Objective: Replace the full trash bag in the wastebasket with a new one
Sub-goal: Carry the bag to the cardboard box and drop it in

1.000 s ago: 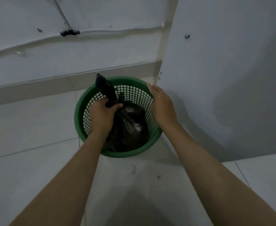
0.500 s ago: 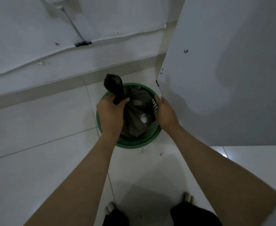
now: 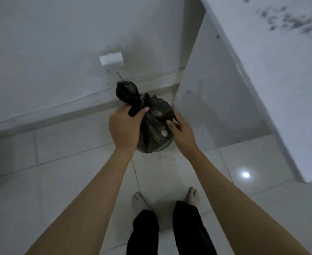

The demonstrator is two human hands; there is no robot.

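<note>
a: left hand [image 3: 124,128] clenched round the twisted neck of the full trash bag [image 3: 154,124], up and nearly clear of the green wastebasket [image 3: 167,147], only a sliver of rim showing below.
b: right hand [image 3: 181,130] open, fingertips against the bag's side.
a: removal about done. no new liner in sight, so fitting one left to do.

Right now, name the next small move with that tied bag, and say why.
Probably carry the black trash bag sideways, clear of the green wastebasket, and set it on the floor. The left hand grips its knotted neck and the bag hangs raised, hiding nearly all the basket but a green sliver. The right hand is open beside the bag, free to steady the basket for a new liner.
</note>
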